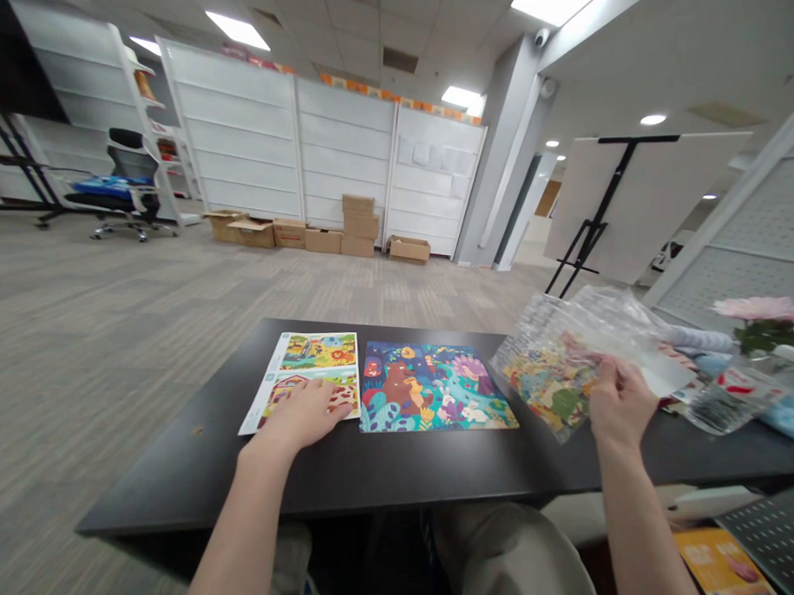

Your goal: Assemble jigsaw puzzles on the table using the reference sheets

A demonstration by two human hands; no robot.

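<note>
My left hand (pixel 306 413) rests with fingers spread on a printed picture sheet (pixel 321 354) at the left of the black table (pixel 417 472). Animal scenes in two panels show on that sheet, the lower one partly under my fingers. Beside it lies a colourful picture board (pixel 433 390) with a bear, rabbits and trees. To the right, my right hand (pixel 618 396) is closed on a clear plastic bag (pixel 551 372) full of small colourful puzzle pieces. More crinkled clear plastic (pixel 621 314) shows behind that hand.
Clear packaging with red print (pixel 746 383), rolled cloth (pixel 699 338) and pink flowers (pixel 758 312) crowd the table's right end. An orange box (pixel 730 565) sits low at the right. Cardboard boxes (pixel 359 227) line the far wall, with an office chair (pixel 124 184) farther left.
</note>
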